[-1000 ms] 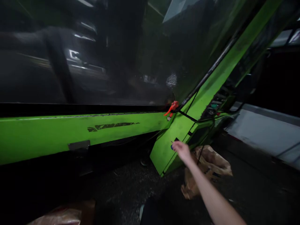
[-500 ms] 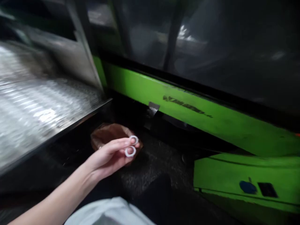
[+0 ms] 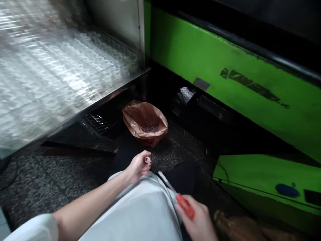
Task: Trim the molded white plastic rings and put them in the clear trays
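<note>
My left hand (image 3: 139, 166) is closed around a small white ring (image 3: 147, 160), held just in front of my white clothing. Whether a second ring sits in that hand cannot be made out. At the lower right, my right hand (image 3: 197, 217) grips the red handle of a thin tool (image 3: 185, 206). The tool's pale, narrow shaft points up and left, close to my left hand. Beyond my left hand an open brown bag (image 3: 145, 118) stands on the floor, with thin light-coloured pieces inside.
At the left, a metal-edged surface (image 3: 100, 100) bears many clear plastic pieces in rows. A green machine (image 3: 195, 50) runs along the right, with a lower green box (image 3: 250, 177). Brown material (image 3: 240, 227) lies at the bottom right.
My left hand has come down and nearer my body, now below the bag instead of over it. My right hand has entered view with the red-handled tool. The camera view has shifted.
</note>
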`<state>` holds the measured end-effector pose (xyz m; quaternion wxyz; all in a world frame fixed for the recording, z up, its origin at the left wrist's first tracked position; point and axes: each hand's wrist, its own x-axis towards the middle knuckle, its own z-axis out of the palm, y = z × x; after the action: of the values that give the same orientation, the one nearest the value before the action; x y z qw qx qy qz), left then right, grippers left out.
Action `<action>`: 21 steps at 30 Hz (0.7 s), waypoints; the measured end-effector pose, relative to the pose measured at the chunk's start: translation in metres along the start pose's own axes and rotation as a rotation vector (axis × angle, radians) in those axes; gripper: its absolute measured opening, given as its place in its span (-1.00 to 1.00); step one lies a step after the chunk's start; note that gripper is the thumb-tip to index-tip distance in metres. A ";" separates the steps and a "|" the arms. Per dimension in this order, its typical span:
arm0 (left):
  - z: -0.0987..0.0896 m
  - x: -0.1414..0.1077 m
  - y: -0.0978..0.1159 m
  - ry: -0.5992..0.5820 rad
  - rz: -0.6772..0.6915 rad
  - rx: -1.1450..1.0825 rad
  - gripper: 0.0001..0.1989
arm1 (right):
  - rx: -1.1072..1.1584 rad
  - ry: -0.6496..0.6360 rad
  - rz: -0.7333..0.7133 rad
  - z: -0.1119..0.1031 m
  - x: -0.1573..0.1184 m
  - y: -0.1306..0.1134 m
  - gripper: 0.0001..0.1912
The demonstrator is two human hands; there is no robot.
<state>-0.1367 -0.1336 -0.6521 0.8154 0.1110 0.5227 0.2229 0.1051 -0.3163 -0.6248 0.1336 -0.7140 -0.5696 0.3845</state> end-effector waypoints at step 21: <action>-0.145 0.064 -0.071 0.217 0.182 0.221 -0.55 | -0.479 -0.325 -0.111 0.030 0.088 -0.112 -0.68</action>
<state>-0.2272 -0.1724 -0.7954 0.7134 0.2220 0.6168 0.2475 0.0092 -0.2082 -0.6096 -0.1108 -0.6219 -0.6964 0.3407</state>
